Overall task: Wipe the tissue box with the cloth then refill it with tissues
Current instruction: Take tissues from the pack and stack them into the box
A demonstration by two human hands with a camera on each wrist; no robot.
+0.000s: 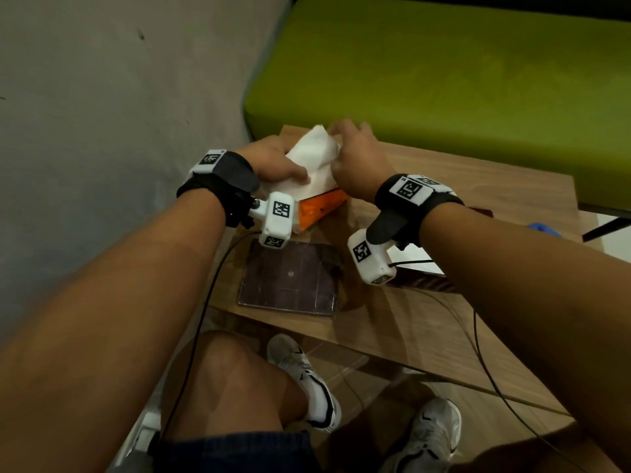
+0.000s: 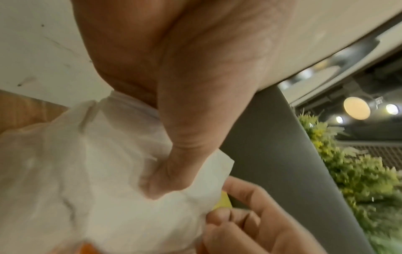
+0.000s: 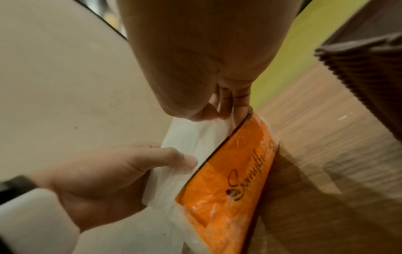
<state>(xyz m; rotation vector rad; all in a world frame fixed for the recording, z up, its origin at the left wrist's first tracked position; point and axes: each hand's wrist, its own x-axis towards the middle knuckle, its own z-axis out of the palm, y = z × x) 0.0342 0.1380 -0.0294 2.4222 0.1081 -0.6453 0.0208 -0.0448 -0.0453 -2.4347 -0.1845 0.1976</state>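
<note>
Head view — left hand (image 1: 273, 162) and right hand (image 1: 355, 158) both grip the white tissues (image 1: 314, 155) above the orange tissue pack (image 1: 321, 208) on the counter (image 1: 461, 186). Left wrist view: thumb presses into the tissues. Right wrist view — fingers (image 3: 226, 101) pinch the tissues at the pack's edge.

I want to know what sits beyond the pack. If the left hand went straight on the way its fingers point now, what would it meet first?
Probably the white tissues the left hand already grips, then the right hand on their far side. Depth past that is unclear.
</note>
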